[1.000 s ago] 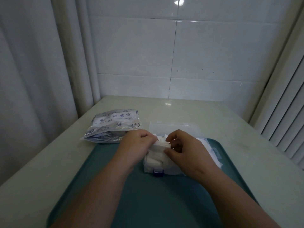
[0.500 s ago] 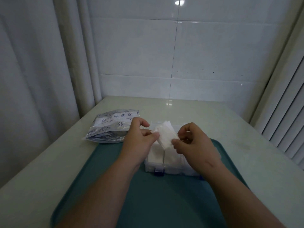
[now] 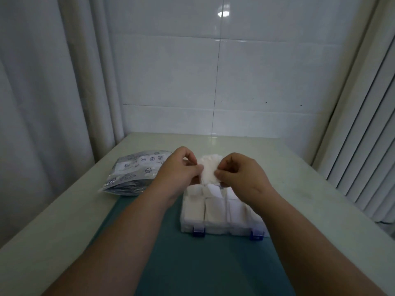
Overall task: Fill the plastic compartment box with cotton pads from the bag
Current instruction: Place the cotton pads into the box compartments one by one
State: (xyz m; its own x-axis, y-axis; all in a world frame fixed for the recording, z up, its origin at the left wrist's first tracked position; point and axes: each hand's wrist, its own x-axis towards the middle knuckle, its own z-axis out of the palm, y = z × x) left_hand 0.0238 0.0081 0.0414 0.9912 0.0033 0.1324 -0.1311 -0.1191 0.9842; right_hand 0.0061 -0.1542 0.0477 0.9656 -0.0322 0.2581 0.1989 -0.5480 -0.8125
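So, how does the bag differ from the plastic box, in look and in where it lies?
The bag is soft, silvery-grey and printed; the plastic box is rigid and clear, with blue latches. The bag lies on the table; the box sits on the teal tray. The box shows white pads; the bag hides its contents. Neither is held: the left hand and right hand pinch a pad.

Dim, bluish and soft throughout, the view has one small glare spot high on the tiled wall [image 3: 222, 13], a fainter sheen on the counter [image 3: 213, 141], slight motion blur, and wide-angle bending of the curtain [image 3: 32, 103] and blinds [image 3: 367, 124].
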